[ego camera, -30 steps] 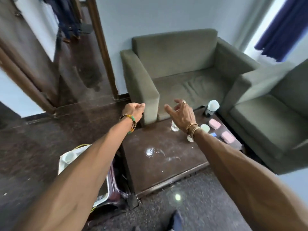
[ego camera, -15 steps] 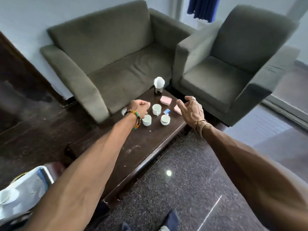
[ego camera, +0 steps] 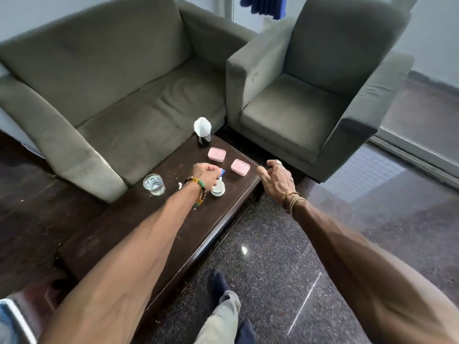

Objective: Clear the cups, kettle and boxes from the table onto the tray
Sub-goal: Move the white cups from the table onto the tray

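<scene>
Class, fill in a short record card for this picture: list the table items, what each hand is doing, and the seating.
table: dark wood, low
glass: near the sofa arm
white cup: under left hand
pink boxes: far one, near one
kettle: far end
right hand: open, empty, above table edge
seating: sofa, armchair

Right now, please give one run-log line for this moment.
left hand: closed over white cup | right hand: open, empty | pink boxes: on table

Cups (ego camera: 218,189), kettle (ego camera: 203,132), pink boxes (ego camera: 216,154) on table (ego camera: 139,229)
</scene>
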